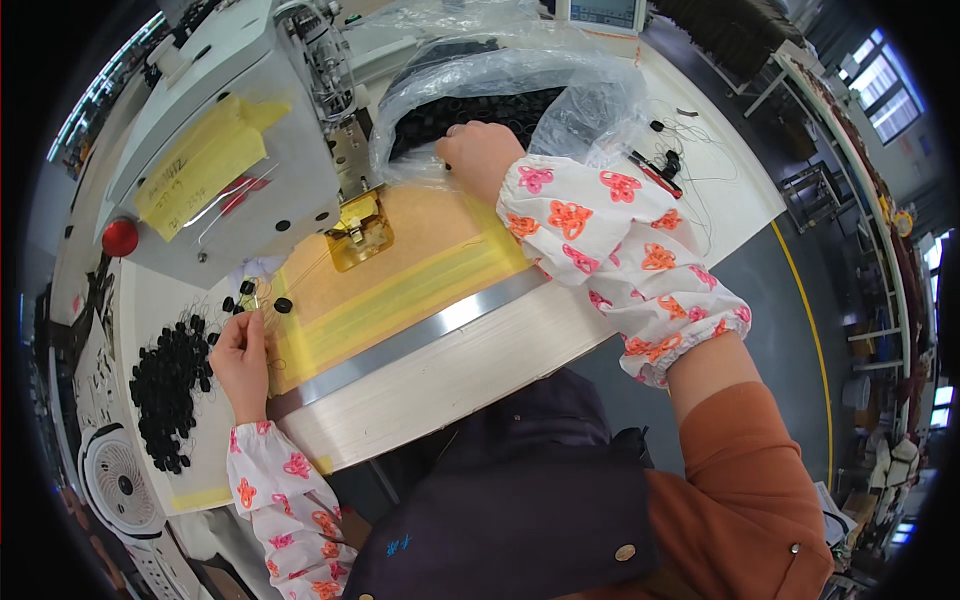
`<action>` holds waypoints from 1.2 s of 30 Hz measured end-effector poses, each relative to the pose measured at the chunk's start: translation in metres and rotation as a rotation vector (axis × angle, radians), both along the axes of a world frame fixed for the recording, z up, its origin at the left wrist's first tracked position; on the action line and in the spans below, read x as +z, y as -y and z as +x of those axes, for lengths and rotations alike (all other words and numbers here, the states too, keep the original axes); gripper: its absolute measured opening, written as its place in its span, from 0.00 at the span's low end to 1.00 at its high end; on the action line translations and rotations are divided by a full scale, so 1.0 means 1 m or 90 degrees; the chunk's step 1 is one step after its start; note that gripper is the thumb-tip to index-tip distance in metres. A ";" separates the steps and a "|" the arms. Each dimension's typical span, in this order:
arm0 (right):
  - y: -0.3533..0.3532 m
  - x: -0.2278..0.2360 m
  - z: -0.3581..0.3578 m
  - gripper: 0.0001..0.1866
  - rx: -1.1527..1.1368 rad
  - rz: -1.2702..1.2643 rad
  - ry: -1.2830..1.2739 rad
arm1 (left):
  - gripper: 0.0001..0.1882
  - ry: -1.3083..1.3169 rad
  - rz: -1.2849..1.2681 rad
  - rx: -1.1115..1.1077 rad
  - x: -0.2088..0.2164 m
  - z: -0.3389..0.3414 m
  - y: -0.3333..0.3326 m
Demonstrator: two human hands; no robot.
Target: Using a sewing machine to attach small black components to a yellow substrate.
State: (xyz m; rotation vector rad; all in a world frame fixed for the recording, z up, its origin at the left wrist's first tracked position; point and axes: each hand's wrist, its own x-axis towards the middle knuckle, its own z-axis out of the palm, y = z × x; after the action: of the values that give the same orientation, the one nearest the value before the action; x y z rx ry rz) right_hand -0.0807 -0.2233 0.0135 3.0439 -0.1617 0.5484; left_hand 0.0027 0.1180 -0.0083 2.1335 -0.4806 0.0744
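My left hand [240, 362] is closed in a pinch at the left of the sewing table, beside several small black pieces [284, 305] trailing loose threads. What its fingertips grip is too small to make out. My right hand [482, 155] reaches to the mouth of a clear plastic bag [590, 85] filled with black pieces [470, 115]. Its fingers are curled, and a bit of black shows under them; whatever they hold is mostly hidden. Between the hands lies the sewing machine's needle area [362, 235], with a yellow-taped work surface [400, 300] in front.
A heap of black pieces with threads [170, 390] lies at the table's left. The grey-white sewing machine head [230, 150] rises at the upper left. Red-and-black thread snips [657, 175] rest at the right among loose threads. A white fan [122, 480] stands lower left.
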 end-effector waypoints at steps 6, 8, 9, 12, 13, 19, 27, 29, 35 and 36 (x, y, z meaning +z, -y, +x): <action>0.003 -0.006 0.003 0.08 -0.045 -0.033 -0.051 | 0.10 0.284 0.166 -0.118 0.023 -0.020 0.049; -0.010 -0.012 0.011 0.08 -0.014 0.032 0.040 | 0.13 0.309 0.231 -0.180 0.021 -0.026 0.071; -0.012 -0.012 0.009 0.08 -0.001 0.088 0.129 | 0.13 0.313 0.184 -0.211 0.014 -0.027 0.091; -0.050 -0.008 0.007 0.08 0.085 0.292 0.169 | 0.12 0.296 0.171 -0.207 -0.003 -0.020 0.107; -0.057 -0.014 0.002 0.08 0.078 0.292 0.168 | 0.11 0.281 0.192 -0.189 -0.007 -0.017 0.112; -0.061 0.013 -0.035 0.05 0.264 0.354 0.215 | 0.11 0.209 0.105 -0.160 -0.013 -0.015 0.110; 0.037 0.044 -0.160 0.08 -0.099 0.694 0.236 | 0.12 0.220 0.138 -0.179 0.000 -0.025 0.106; 0.072 0.042 -0.184 0.07 -0.242 0.407 0.207 | 0.13 0.218 0.152 -0.180 0.008 -0.028 0.108; 0.114 0.024 -0.186 0.08 -0.356 0.029 -0.081 | 0.11 0.278 0.144 -0.184 0.018 -0.038 0.094; 0.121 0.021 -0.185 0.08 -0.372 0.015 -0.157 | 0.10 0.275 0.144 -0.180 0.018 -0.042 0.091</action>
State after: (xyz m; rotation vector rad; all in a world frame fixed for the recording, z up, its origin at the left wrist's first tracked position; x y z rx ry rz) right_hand -0.2660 -0.3442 0.0341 2.8347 -0.9976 0.1265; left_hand -0.0393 0.0271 0.0099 2.2475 -1.0829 0.3380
